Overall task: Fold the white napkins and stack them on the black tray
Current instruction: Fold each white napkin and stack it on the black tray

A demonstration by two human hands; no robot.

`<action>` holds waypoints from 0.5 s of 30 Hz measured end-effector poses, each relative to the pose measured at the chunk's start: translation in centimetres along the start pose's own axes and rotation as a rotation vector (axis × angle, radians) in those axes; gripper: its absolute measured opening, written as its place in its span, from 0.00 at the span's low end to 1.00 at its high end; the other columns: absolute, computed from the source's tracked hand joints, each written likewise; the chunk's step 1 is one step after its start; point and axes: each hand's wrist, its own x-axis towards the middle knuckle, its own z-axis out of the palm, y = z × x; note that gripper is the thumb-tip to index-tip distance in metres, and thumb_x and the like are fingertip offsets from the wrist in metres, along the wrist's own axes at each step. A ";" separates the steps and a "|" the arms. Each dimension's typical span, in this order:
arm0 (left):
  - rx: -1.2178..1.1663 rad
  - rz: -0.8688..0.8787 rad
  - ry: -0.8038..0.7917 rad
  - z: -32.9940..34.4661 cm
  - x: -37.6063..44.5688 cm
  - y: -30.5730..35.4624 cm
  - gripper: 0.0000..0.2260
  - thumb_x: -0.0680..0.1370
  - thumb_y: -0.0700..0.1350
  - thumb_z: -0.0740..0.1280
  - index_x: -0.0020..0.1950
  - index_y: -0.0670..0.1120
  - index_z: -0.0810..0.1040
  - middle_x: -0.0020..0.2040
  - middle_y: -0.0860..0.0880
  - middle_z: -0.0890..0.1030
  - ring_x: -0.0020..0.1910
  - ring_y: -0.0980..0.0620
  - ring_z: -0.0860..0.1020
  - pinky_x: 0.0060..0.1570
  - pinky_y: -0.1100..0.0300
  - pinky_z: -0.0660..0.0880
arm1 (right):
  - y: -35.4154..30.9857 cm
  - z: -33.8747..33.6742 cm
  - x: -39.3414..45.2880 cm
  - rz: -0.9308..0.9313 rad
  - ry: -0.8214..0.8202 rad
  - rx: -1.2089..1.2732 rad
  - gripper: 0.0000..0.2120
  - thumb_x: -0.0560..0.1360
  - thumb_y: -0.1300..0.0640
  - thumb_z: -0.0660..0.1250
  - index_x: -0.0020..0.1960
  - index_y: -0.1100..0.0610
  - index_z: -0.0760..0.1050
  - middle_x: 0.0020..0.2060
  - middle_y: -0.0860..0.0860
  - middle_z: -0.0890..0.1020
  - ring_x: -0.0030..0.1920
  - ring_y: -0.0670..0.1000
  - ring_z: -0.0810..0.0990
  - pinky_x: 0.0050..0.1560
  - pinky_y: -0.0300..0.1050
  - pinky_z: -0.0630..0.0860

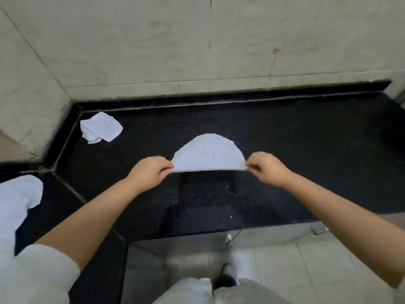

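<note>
Both hands up over the black tabletop [306, 139], stretching one white napkin [209, 153] between them. Left hand [149, 174] pinches the napkin's left end w/ thumb & fingers curled round it; right hand [268, 170] pinches the right end the same way. Napkin is folded in half, straight fold edge running hand to hand at the bottom, rounded half rising away from the person in a dome shape. Can't tell whether the far rounded edge touches the tabletop or hangs just above it; the near edge looks lifted.

2nd white napkin [100, 129], crumpled/loosely folded, lies on the tabletop in the far left corner, near the wall join, well apart from the held one. More white cloth [17, 205] at the left edge of view, on the side section of the tabletop, partly cut off by frame, so shape unclear.

Tabletop is dark speckled stone, wraps round a corner on the left, w/ a raised dark lip along the back. No separate black tray can be made out against it. Pale marble-look wall [197, 40] behind & to the left. Below the front edge: light floor tiles [306, 270], person's grey trouser legs [197, 290] & a shoe [230, 275]. Left forearm has a light sleeve [37, 273] pushed up near the elbow; right forearm bare
</note>
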 end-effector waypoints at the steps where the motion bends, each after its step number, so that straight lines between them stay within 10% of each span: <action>1: -0.016 -0.020 -0.108 1.4 -0.6 0.1 0.11 0.79 0.45 0.61 0.57 0.44 0.80 0.56 0.46 0.81 0.56 0.49 0.77 0.57 0.57 0.71 | 0.2 1.2 -0.8 0.007 -0.113 0.005 0.08 0.74 0.64 0.63 0.47 0.66 0.80 0.45 0.62 0.82 0.50 0.61 0.78 0.52 0.49 0.70; 7: -0.027 -0.076 -0.527 6.0 -1.9 0.7 0.10 0.78 0.41 0.60 0.52 0.41 0.80 0.52 0.46 0.81 0.51 0.49 0.77 0.49 0.61 0.69 | 0.6 4.7 -0.6 0.064 -0.454 0.066 0.09 0.75 0.62 0.63 0.52 0.63 0.79 0.52 0.57 0.82 0.53 0.55 0.79 0.55 0.44 0.72; 15: 0.020 -0.281 -0.210 6.5 4.9 -1.3 0.12 0.80 0.41 0.56 0.55 0.41 0.78 0.54 0.44 0.78 0.53 0.47 0.77 0.53 0.55 0.74 | 2.8 5.2 6.0 0.282 -0.193 0.075 0.11 0.75 0.64 0.58 0.49 0.63 0.79 0.49 0.58 0.82 0.49 0.56 0.79 0.44 0.45 0.73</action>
